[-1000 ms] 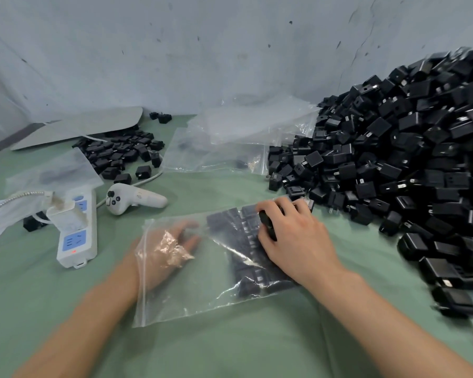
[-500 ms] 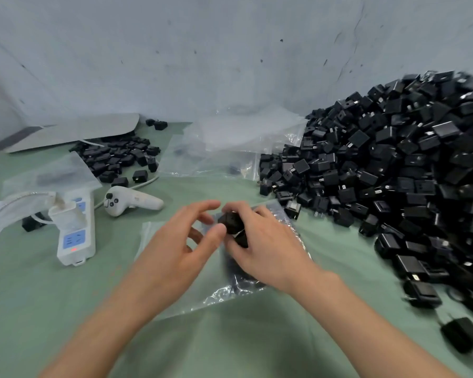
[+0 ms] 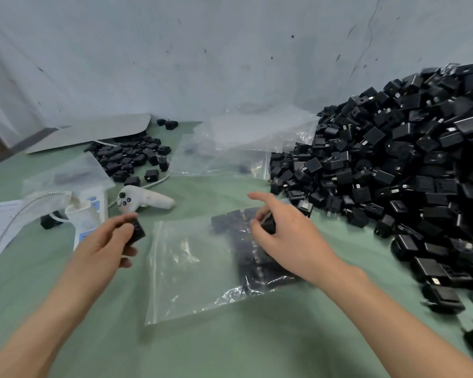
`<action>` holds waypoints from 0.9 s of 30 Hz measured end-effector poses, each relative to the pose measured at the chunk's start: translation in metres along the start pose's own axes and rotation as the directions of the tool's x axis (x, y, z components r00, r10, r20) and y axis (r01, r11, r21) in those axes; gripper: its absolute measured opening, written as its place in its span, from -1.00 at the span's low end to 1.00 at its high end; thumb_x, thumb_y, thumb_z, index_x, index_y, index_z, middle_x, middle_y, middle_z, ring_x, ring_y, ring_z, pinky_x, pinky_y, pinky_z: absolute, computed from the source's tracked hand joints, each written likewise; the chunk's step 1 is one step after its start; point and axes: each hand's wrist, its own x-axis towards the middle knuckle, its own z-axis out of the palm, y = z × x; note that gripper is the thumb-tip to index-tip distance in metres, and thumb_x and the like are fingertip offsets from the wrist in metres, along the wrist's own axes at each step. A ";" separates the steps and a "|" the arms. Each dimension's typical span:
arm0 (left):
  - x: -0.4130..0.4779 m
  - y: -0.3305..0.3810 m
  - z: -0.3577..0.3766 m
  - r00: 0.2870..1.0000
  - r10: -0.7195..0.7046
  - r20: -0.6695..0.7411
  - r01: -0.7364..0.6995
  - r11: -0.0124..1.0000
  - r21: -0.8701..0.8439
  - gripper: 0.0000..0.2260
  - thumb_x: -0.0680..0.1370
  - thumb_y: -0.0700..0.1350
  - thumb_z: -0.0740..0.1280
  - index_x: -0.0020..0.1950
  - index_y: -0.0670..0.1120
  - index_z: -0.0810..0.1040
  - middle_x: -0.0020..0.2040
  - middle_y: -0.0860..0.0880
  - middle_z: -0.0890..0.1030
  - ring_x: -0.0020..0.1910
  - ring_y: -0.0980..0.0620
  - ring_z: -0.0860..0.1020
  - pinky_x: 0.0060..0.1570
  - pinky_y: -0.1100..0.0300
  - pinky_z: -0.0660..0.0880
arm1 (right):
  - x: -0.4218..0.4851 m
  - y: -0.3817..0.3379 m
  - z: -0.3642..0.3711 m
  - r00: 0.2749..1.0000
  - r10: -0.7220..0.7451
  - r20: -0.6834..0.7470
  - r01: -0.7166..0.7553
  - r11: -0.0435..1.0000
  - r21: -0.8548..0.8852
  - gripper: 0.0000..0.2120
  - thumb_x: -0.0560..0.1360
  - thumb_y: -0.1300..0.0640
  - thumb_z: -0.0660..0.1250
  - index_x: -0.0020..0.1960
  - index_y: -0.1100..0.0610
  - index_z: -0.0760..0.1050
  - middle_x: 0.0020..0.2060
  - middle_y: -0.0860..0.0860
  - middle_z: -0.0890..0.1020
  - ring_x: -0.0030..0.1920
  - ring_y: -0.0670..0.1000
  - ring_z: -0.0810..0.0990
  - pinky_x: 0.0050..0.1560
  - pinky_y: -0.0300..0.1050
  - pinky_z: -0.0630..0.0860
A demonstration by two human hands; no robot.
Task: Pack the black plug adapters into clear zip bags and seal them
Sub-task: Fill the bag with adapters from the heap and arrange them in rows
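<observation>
Bag [image 3: 197, 266] part-filled, flat on the tabletop [image 3: 230, 347].
Packed adapters [image 3: 246, 255] fill its right half; the left hand [image 3: 104, 246] pinches an adapter [image 3: 136, 232] in its fingers, the right hand [image 3: 287, 236] curls fingers round a second adapter [image 3: 268, 224] over the bag. Adapters look light and rigid, best pinched by flat sides; the film looks limp and slippery. Zip edge too blurred to place.

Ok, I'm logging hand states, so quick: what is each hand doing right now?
Left hand: grips a black plug adapter, beside the clear zip bag.
Right hand: pinches a second adapter over that bag.
</observation>
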 end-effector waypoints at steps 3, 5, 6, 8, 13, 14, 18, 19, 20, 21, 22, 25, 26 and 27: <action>-0.001 -0.025 -0.014 0.992 -0.121 0.034 0.115 0.984 0.135 -0.81 0.62 -0.07 0.31 0.22 -0.06 0.52 -0.02 -0.13 0.68 -0.22 0.00 0.63 -0.17 0.16 0.50 | 0.004 0.010 0.000 0.998 0.045 -0.041 -0.051 0.987 -0.154 -0.59 0.57 -0.07 0.19 0.41 -0.23 0.26 -0.02 -0.29 0.53 0.07 -0.10 0.38 -0.06 -0.05 0.38; -0.004 -0.031 -0.014 0.992 -0.108 0.069 0.092 0.974 0.207 -0.78 0.59 -0.04 0.36 0.20 -0.07 0.54 -0.10 -0.01 0.70 -0.19 0.13 0.63 -0.20 0.26 0.45 | 0.004 0.013 0.001 0.996 0.044 -0.077 -0.064 0.957 -0.283 -0.59 0.58 -0.07 0.16 0.42 -0.20 0.26 0.08 -0.26 0.53 0.08 -0.08 0.36 -0.13 -0.05 0.39; -0.006 -0.030 -0.013 0.991 -0.080 0.106 0.050 0.965 0.258 -0.82 0.57 -0.02 0.38 0.15 0.00 0.57 -0.13 0.10 0.70 -0.17 0.25 0.63 -0.20 0.33 0.44 | 0.004 0.015 0.002 0.995 0.036 -0.088 -0.064 0.940 -0.336 -0.59 0.58 -0.07 0.15 0.42 -0.17 0.27 0.11 -0.24 0.53 0.09 -0.05 0.37 -0.15 -0.06 0.40; -0.010 -0.026 -0.004 0.980 -0.016 0.196 -0.049 0.944 0.325 -0.89 0.57 0.00 0.38 0.08 0.14 0.60 -0.11 0.28 0.68 -0.12 0.38 0.60 -0.17 0.49 0.42 | 0.003 0.017 0.004 0.995 0.024 -0.093 -0.061 0.907 -0.416 -0.58 0.57 -0.06 0.13 0.43 -0.13 0.29 0.16 -0.18 0.53 0.13 0.01 0.41 -0.18 -0.05 0.43; -0.016 -0.023 0.025 0.921 0.237 0.310 -0.344 0.868 0.357 -0.81 0.58 0.10 0.24 0.05 0.16 0.63 0.00 0.21 0.67 0.05 0.16 0.59 0.13 0.14 0.47 | 0.000 0.020 0.010 0.997 0.007 -0.082 -0.049 0.855 -0.517 -0.62 0.58 -0.03 0.14 0.39 -0.08 0.38 0.16 -0.13 0.57 0.10 0.04 0.47 -0.26 -0.06 0.49; -0.014 -0.024 0.025 0.910 0.268 0.316 -0.380 0.844 0.379 -0.80 0.58 0.10 0.22 0.09 0.17 0.61 0.06 0.19 0.64 0.12 0.09 0.56 0.19 0.07 0.44 | 0.000 0.021 0.011 0.996 -0.007 -0.085 -0.039 0.846 -0.531 -0.63 0.57 -0.02 0.16 0.37 -0.07 0.40 0.15 -0.12 0.58 0.08 0.05 0.48 -0.30 -0.09 0.45; -0.007 -0.042 0.004 0.850 0.253 0.462 -0.450 0.804 0.388 -0.71 0.67 0.06 0.16 0.36 0.25 0.48 0.31 0.31 0.50 0.35 0.15 0.42 0.37 0.03 0.34 | 0.001 0.021 0.011 0.996 -0.028 -0.089 -0.026 0.833 -0.553 -0.65 0.57 -0.01 0.19 0.35 -0.06 0.43 0.12 -0.12 0.59 0.04 0.04 0.49 -0.33 -0.16 0.34; -0.007 -0.046 -0.001 0.835 0.254 0.488 -0.467 0.796 0.385 -0.67 0.67 0.01 0.17 0.41 0.29 0.42 0.32 0.36 0.47 0.37 0.17 0.40 0.37 0.05 0.33 | 0.001 0.021 0.011 0.996 -0.030 -0.087 -0.024 0.831 -0.556 -0.65 0.57 -0.01 0.19 0.35 -0.07 0.42 0.13 -0.12 0.59 0.05 0.04 0.49 -0.32 -0.16 0.34; -0.007 -0.048 -0.004 0.828 0.260 0.497 -0.480 0.785 0.390 -0.63 0.65 -0.02 0.18 0.42 0.33 0.38 0.32 0.37 0.46 0.36 0.17 0.40 0.35 0.05 0.33 | 0.001 0.021 0.011 0.996 -0.031 -0.088 -0.024 0.829 -0.559 -0.65 0.58 -0.01 0.19 0.35 -0.07 0.42 0.13 -0.13 0.59 0.05 0.04 0.49 -0.32 -0.15 0.34; -0.005 -0.048 -0.005 0.823 0.269 0.500 -0.495 0.771 0.401 -0.61 0.63 0.00 0.19 0.42 0.34 0.38 0.31 0.36 0.48 0.34 0.16 0.42 0.33 0.02 0.35 | 0.001 0.021 0.011 0.996 -0.029 -0.089 -0.026 0.827 -0.561 -0.65 0.58 -0.02 0.19 0.36 -0.07 0.42 0.14 -0.13 0.58 0.06 0.04 0.49 -0.31 -0.15 0.34; -0.003 -0.047 -0.002 0.819 0.282 0.499 -0.514 0.749 0.419 -0.63 0.60 0.07 0.20 0.40 0.33 0.41 0.30 0.33 0.50 0.32 0.15 0.44 0.31 -0.01 0.36 | 0.001 0.020 0.011 0.996 -0.026 -0.087 -0.028 0.826 -0.563 -0.64 0.58 -0.02 0.18 0.37 -0.07 0.41 0.15 -0.13 0.58 0.07 0.04 0.49 -0.30 -0.14 0.35; 0.005 -0.040 0.013 0.810 0.324 0.490 -0.563 0.666 0.490 -0.69 0.58 0.23 0.17 0.32 0.35 0.40 0.21 0.30 0.52 0.23 0.12 0.43 0.23 0.12 0.27 | -0.001 0.019 0.011 0.996 -0.020 -0.082 -0.031 0.820 -0.572 -0.64 0.59 -0.03 0.17 0.37 -0.08 0.40 0.17 -0.13 0.57 0.08 0.04 0.48 -0.28 -0.14 0.34; 0.009 -0.039 0.019 0.806 0.330 0.491 -0.573 0.641 0.511 -0.73 0.60 0.20 0.22 0.30 0.36 0.42 0.19 0.31 0.51 0.22 0.14 0.41 0.20 0.17 0.24 | -0.001 0.019 0.011 0.996 -0.018 -0.083 -0.033 0.819 -0.573 -0.64 0.59 -0.03 0.17 0.37 -0.08 0.40 0.16 -0.13 0.57 0.08 0.04 0.48 -0.28 -0.14 0.34; 0.013 -0.037 0.025 0.799 0.339 0.498 -0.587 0.621 0.519 -0.76 0.61 0.17 0.25 0.28 0.34 0.46 0.20 0.31 0.52 0.22 0.15 0.42 0.21 0.18 0.25 | -0.002 0.018 0.011 0.997 -0.016 -0.082 -0.034 0.817 -0.575 -0.64 0.59 -0.03 0.17 0.37 -0.07 0.41 0.16 -0.13 0.57 0.08 0.05 0.48 -0.28 -0.14 0.33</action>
